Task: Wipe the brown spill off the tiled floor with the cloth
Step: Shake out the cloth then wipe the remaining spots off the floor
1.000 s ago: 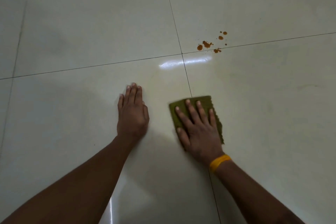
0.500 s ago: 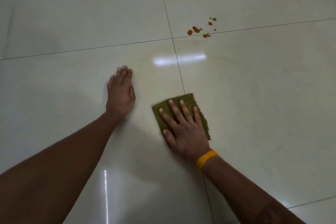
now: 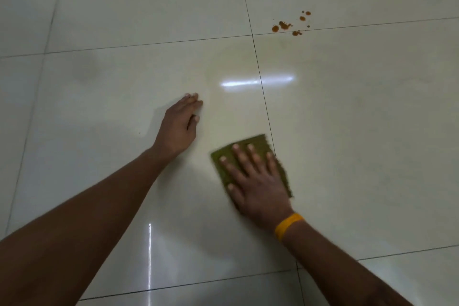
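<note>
Pale glossy tiled floor (image 3: 347, 131), dark grout lines crossing it. Brown spill (image 3: 285, 25) far up and to the right: a loose cluster of small orange-brown drops and specks, most just above a grout line, 1 blot sitting on it. Olive-green cloth (image 3: 224, 165) flat on the floor, lower centre, well apart from the spill, its far edge beside the grout line that runs toward the viewer. Right hand (image 3: 258, 186) flat on top of the cloth, palm down, 4 fingers straight and spread, thumb out to the left near the cloth's lower edge; pressing, not gripping. Cloth edges showing past the fingertips, to the left of the hand and along its right side, that right edge somewhat blurred. Yellow band (image 3: 289, 225) round the right wrist. Left hand (image 3: 179, 125) on the bare floor to the left of the cloth and slightly farther away, apart from it, fingers straight and close together, pointing up and right, thumb tucked toward the palm; nothing held. Both forearms reaching in from the bottom corners. Streak of reflected light (image 3: 258, 81) on the tiles between the hands and the spill, a thinner vertical glint lower down between the arms.
</note>
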